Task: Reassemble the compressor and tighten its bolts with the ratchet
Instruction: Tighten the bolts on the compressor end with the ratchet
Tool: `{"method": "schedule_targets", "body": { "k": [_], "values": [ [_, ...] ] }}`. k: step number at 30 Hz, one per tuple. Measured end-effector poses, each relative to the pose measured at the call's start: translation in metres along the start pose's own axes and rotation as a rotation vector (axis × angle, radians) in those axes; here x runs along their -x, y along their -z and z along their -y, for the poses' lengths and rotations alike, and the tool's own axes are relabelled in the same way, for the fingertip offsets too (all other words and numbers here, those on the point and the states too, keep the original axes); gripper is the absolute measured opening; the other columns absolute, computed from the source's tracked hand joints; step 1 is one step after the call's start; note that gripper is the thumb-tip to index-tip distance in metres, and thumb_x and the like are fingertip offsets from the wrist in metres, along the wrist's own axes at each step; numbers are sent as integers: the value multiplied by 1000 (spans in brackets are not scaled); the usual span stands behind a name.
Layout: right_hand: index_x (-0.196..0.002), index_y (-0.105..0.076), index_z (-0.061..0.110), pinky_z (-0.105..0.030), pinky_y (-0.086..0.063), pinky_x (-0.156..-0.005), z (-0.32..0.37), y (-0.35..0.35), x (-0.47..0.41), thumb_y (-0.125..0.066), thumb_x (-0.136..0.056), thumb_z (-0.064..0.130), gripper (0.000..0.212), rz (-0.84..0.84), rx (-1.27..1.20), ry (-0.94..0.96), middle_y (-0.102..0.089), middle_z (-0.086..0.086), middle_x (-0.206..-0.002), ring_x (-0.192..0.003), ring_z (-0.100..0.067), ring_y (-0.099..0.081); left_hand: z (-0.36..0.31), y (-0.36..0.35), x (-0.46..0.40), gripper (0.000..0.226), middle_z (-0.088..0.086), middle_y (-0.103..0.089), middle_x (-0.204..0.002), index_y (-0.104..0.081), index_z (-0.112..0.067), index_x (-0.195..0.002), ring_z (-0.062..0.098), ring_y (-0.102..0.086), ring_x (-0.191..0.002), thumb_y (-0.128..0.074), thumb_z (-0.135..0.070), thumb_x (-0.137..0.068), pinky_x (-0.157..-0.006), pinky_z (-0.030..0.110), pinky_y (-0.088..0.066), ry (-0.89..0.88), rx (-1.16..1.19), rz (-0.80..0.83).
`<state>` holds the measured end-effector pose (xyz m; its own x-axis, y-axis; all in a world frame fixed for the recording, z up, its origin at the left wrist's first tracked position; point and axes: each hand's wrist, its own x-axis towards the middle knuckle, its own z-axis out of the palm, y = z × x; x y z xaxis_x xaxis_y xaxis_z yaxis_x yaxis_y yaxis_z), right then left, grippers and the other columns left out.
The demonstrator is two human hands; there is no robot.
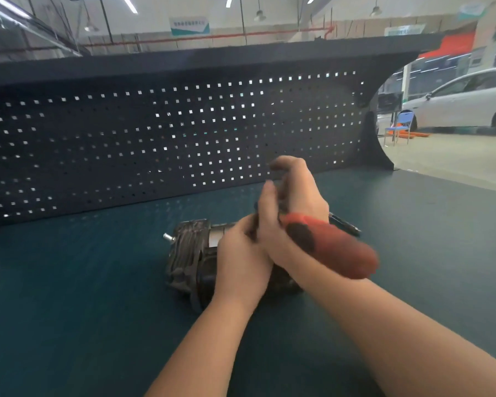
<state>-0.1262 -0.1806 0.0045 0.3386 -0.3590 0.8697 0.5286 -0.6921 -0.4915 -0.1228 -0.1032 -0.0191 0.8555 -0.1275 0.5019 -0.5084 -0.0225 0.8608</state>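
The compressor [189,253] lies on its side on the dark green desk [69,296], near the middle and a little way in front of the pegboard [155,138] that stands along the back edge. It is a dark, ribbed metal body with a small silver stub sticking out at its left end; its right half is hidden under the two hands. The left hand [241,259] rests on top of the compressor with its fingers curled down over the body, its grip clamped on the compressor. The right hand [287,224] is crossed just above and behind the left, touching it, and its grip is wrapped round the ratchet [332,247] — a tool with a thick red and black handle that points out to the right and toward the camera, blurred in the picture. The head of the ratchet is buried between the hands, so where it meets the compressor cannot be told. The right hand's upper fingers are raised and smeared by blur, and their exact pose cannot be told. Just behind the right wrist a slim dark tool [345,224] lies on the desk, only its end showing. Both bare forearms reach in from the bottom edge. Beyond the right end of the pegboard there is an open workshop floor with a blue chair [398,130] and a white car [464,101] — both well apart from the desk.
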Motion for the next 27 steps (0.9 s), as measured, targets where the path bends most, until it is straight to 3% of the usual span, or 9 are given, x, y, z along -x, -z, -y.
{"method": "schedule_targets", "body": {
  "k": [3, 5, 8, 11, 14, 16, 19, 21, 27],
  "values": [
    [-89, -53, 24, -19, -40, -51, -16, 25, -19, -36, -89, 36, 21, -68, -249, 16, -46, 16, -61, -53, -1, -46, 6, -19, 9, 37, -15, -68, -109, -64, -36, -100, 9, -61, -101, -65, -50, -66, -81, 25, -49, -74, -296, -82],
    [-77, -52, 20, -25, -39, -42, -20, 37, -34, -38, -90, 30, 23, -235, -477, -96, -45, 11, -55, -46, -10, -44, 11, -24, 11, 67, -10, -44, -142, -52, -35, -124, 13, -42, -130, -64, -65, -66, -106, 35, -35, -9, -638, -117],
    [-69, -52, 14, -25, -44, -40, -30, 43, -49, -39, -90, 27, 28, -368, -772, -386, -52, 5, -54, -42, -21, -55, 16, -25, 10, 51, -10, -50, -124, -56, -30, -109, 14, -44, -121, -62, -66, -73, -106, 36, -29, 36, -863, -92],
    [-70, -49, 11, -31, -53, -50, -42, 41, -52, -41, -94, 18, 26, -270, -969, -642, -64, -7, -57, -50, -28, -65, 15, -23, 9, 24, -19, -51, -88, -54, -32, -82, 2, -47, -88, -65, -52, -76, -102, 34, -31, -39, -780, -79],
    [-64, -51, 11, -32, -55, -53, -46, 35, -48, -40, -88, 4, 27, -184, -984, -712, -64, -13, -60, -52, -31, -65, 12, -19, 7, 20, -24, -43, -73, -54, -33, -77, -5, -42, -72, -71, -43, -74, -106, 41, -35, -66, -723, -64],
    [-53, -56, 16, -33, -55, -52, -47, 31, -43, -41, -84, 1, 37, -131, -1005, -694, -63, -13, -59, -51, -31, -65, 12, -12, 7, 17, -27, -46, -74, -67, -29, -84, -2, -51, -80, -75, -38, -72, -103, 42, -41, -90, -668, -34],
    [-49, -54, 17, -38, -55, -54, -47, 25, -37, -43, -77, 4, 32, -23, -984, -630, -57, -10, -58, -59, -34, -66, 12, 10, 5, 24, -34, -59, -74, -72, -30, -89, -10, -59, -87, -79, -35, -66, -86, 6, -43, -93, -581, 47],
    [-52, -53, 15, -40, -55, -54, -45, 20, -31, -44, -73, 7, 25, 38, -958, -637, -55, -12, -62, -65, -37, -67, 12, 34, 2, 31, -40, -63, -83, -71, -39, -93, -22, -56, -89, -83, -28, -66, -76, -6, -36, -64, -533, 145],
    [-58, -59, 19, -37, -59, -65, -30, -1, -3, -51, -87, 9, 32, 237, -960, -712, -68, -11, -76, -80, -34, -72, 9, 108, -20, 23, -12, -71, -114, -77, -23, -100, 3, -65, -106, -78, -15, -79, -82, 9, -47, 194, -240, 496]
  ]
}}
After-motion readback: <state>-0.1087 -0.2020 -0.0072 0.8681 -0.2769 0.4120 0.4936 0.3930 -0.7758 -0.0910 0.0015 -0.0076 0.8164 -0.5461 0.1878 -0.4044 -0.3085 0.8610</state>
